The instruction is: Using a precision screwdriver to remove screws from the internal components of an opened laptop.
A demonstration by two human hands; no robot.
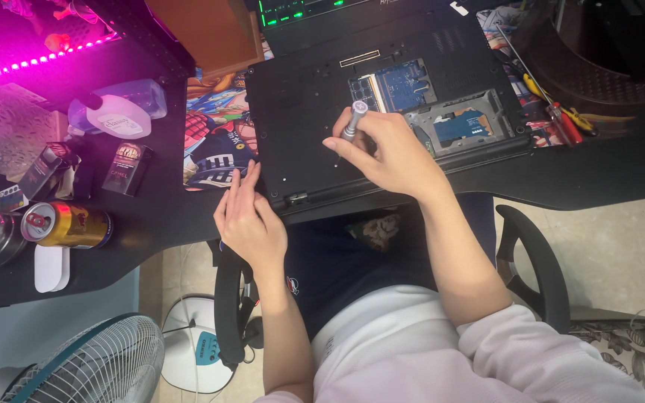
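Landmark: black laptop [315, 112], lying upside down on the black desk [599, 175], its bottom cover facing up and 2 bays open.
Right hand [386, 153]: over the middle of the laptop, fingers curled and pinched around a grey screwdriver [353, 123].
Screwdriver: upright with a slight tilt, tip down on the laptop's bottom cover, just left of the open bays.
Left hand [248, 220]: at the laptop's near left corner, fingers straight and close together, fingertips touching the edge; it holds nothing.
Open bays: green memory board [393, 84] toward the laptop's far side, metal drive bay [458, 123] to its right.
Left of the laptop: colourful printed mat [214, 142], then a gold drink can [67, 224] lying on its side.
Right of the laptop: red-handled tool [564, 123].
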